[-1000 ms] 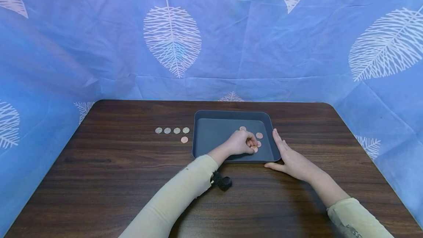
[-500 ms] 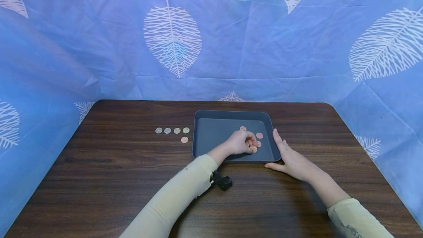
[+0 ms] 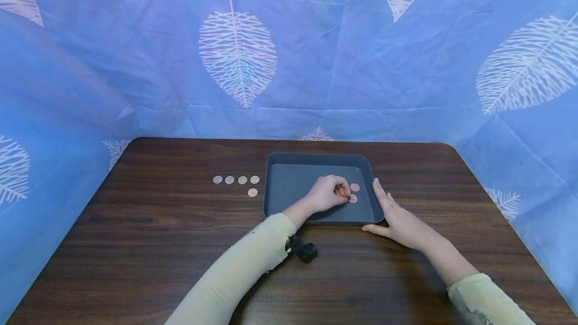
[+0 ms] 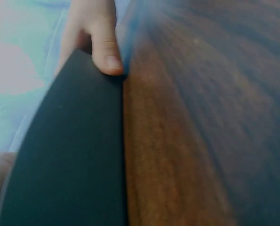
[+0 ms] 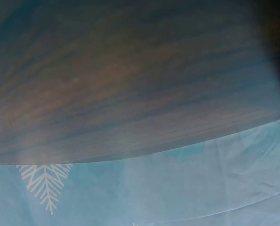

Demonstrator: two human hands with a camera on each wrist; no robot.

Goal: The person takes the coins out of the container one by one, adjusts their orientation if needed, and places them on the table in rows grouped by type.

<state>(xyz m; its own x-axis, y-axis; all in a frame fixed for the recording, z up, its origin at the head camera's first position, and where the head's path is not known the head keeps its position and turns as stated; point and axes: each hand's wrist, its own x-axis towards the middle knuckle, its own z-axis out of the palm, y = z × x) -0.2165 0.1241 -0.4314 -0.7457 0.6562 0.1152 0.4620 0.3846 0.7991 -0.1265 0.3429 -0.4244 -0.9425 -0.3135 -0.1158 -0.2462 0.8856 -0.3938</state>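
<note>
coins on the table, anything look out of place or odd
One copper coin lies apart, just below the neat row of four silver coins. The other copper coins lie in the tray. Nothing is spilled or damaged.

Tray (image 3: pixel 275 184) left half bare w/ free access; coins (image 3: pixel 237 180) line table (image 3: pixel 158 245) further left.
</note>
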